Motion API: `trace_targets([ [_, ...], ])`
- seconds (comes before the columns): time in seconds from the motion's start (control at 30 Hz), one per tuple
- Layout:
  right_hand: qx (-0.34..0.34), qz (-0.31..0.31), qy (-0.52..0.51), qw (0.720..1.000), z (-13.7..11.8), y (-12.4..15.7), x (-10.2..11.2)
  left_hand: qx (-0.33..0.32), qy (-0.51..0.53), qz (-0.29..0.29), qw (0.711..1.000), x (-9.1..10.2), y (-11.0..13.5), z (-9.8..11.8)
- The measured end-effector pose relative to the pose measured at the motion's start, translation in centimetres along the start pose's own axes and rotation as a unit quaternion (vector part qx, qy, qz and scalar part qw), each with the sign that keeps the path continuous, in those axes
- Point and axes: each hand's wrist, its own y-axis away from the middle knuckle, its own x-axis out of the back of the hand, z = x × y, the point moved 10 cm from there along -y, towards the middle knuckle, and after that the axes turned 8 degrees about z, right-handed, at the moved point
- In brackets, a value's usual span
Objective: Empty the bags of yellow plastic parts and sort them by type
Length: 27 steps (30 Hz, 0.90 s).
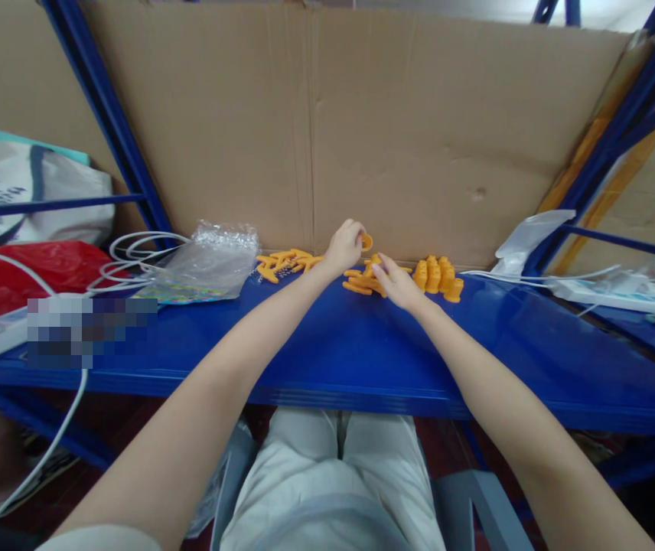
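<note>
Near the cardboard backing, my left hand (344,248) is closed on a small orange plastic piece (367,242) with a rounded, cup-like end; the rest of it is hidden by my fingers. Just to the right and lower, my right hand (401,283) has its fingers on another orange plastic piece (372,265) at a small pile. Flat, branched orange pieces (359,285) lie under and beside those fingertips. More branched orange pieces (287,262) are spread left of my left wrist, with small dark bits among them. Several knobbly orange figures (434,274) stand grouped beyond my right wrist.
The blue shelf top (327,352) ends at a front edge above my lap. Clear plastic bags (206,264) and coiled white cable (138,256) lie at left, near a red bag (34,272). A white power strip (617,297) sits at right. Cardboard (304,115) closes the back.
</note>
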Motion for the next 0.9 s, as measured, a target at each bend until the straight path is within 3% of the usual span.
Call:
trace_targets([
  [0.1,-0.037,0.063,-0.179,0.981,0.1,-0.5,0.9,-0.052,0.048,0.017,0.997,1.7,1.2,3.0],
  [0.17,-0.055,0.091,-0.264,0.959,-0.2,-0.5,1.5,-0.046,0.067,0.022,0.996,2.5,2.1,4.2],
  [0.37,-0.059,0.093,-0.344,0.933,-1.6,0.2,1.7,-0.051,0.114,-0.019,0.992,3.2,5.1,5.7],
  [0.5,-0.053,0.1,-0.329,0.938,-0.9,0.3,1.2,-0.1,0.069,-0.082,0.989,2.2,7.0,4.6],
  [0.63,-0.091,0.085,-0.318,0.94,0.6,0.1,0.4,-0.091,-0.029,-0.122,0.988,1.2,8.0,2.2],
  [0.77,-0.129,0.045,-0.369,0.919,0.7,0.3,0.1,-0.063,-0.069,-0.1,0.991,1.2,8.0,1.1],
  [0.9,-0.152,0.022,-0.403,0.902,-0.1,0.5,-0.1,0.01,-0.054,-0.06,0.997,1.6,7.6,-0.4],
])
